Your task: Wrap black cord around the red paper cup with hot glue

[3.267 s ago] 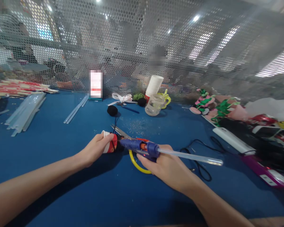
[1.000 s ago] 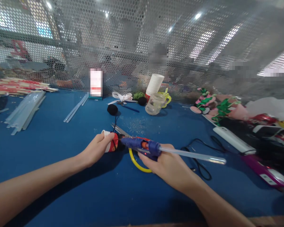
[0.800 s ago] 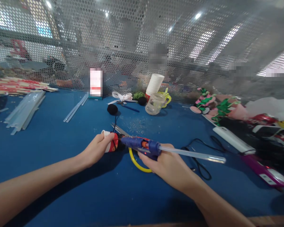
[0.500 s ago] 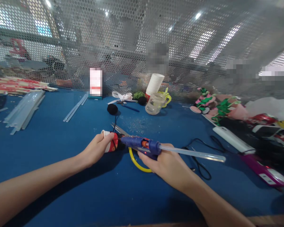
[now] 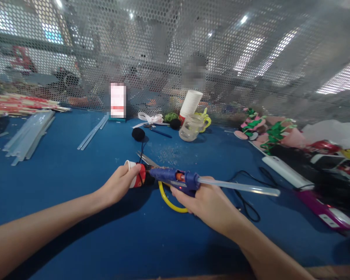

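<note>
Left hand (image 5: 118, 184) grips red-and-white cup (image 5: 136, 182), rim toward 9 o'clock; right hand (image 5: 205, 198) wrapped round glue gun (image 5: 167, 175) at cup's 3 o'clock, pointed at black end (image 5: 149, 179) (contact spot hidden). Likely gluing step; next move calls for steady cup, controlled squeeze. Black ball (image 5: 138, 134) at cup's 12 o'clock
</note>
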Action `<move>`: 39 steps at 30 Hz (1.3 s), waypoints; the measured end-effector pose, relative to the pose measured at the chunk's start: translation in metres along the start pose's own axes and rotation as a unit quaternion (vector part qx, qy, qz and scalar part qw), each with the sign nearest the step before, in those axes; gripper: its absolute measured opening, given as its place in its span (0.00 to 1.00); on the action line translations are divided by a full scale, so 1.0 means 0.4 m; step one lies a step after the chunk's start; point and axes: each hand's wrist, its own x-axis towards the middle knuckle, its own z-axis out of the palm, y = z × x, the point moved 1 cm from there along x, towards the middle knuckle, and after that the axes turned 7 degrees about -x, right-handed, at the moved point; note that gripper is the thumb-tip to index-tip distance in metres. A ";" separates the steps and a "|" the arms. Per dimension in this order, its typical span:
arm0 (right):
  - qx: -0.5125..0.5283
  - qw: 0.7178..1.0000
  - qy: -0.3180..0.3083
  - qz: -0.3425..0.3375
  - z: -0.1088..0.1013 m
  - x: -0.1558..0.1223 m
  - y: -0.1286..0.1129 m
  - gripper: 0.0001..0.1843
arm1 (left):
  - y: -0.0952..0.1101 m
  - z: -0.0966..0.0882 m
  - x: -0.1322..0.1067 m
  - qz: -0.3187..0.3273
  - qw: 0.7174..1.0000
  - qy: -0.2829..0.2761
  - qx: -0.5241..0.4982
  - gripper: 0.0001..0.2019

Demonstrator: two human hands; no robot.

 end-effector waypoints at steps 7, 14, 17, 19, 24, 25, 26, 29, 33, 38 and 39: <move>-0.025 0.999 0.008 -0.026 -0.004 0.003 -0.004 0.10 | 0.000 0.002 -0.004 0.011 1.000 -0.004 0.007 0.17; -0.074 0.997 0.005 -0.031 -0.004 0.012 -0.013 0.10 | 0.005 0.004 -0.007 0.020 0.999 -0.010 0.033 0.16; -0.078 0.996 0.016 -0.032 0.001 0.013 -0.012 0.10 | 0.005 0.006 -0.009 0.020 0.999 -0.013 0.038 0.16; -0.073 0.996 0.020 -0.039 0.002 0.012 -0.011 0.10 | 0.005 0.006 -0.009 0.021 0.999 -0.014 0.037 0.16; -0.088 0.995 0.009 -0.045 -0.005 0.006 -0.007 0.12 | 0.003 0.004 -0.007 0.013 0.999 -0.012 0.036 0.17; -0.088 0.995 0.005 -0.042 -0.005 0.005 -0.006 0.12 | 0.002 0.003 -0.007 0.011 0.999 -0.015 0.036 0.17; -0.083 0.996 0.005 -0.039 -0.005 0.006 -0.005 0.12 | 0.001 0.002 -0.007 0.011 0.999 -0.018 0.038 0.18; -0.068 0.997 0.012 -0.040 -0.001 0.009 -0.004 0.11 | -0.003 0.001 -0.008 0.019 0.998 -0.022 0.052 0.17; -0.063 0.997 0.019 -0.038 -0.001 0.011 -0.006 0.10 | -0.006 0.003 -0.005 0.023 0.997 -0.027 0.062 0.18; -0.057 0.998 0.001 -0.028 -0.009 0.006 -0.007 0.10 | -0.006 0.004 -0.004 0.020 0.997 -0.023 0.065 0.17; -0.053 0.998 0.001 -0.028 -0.009 0.006 -0.007 0.10 | -0.006 0.004 -0.005 0.021 0.997 -0.023 0.066 0.17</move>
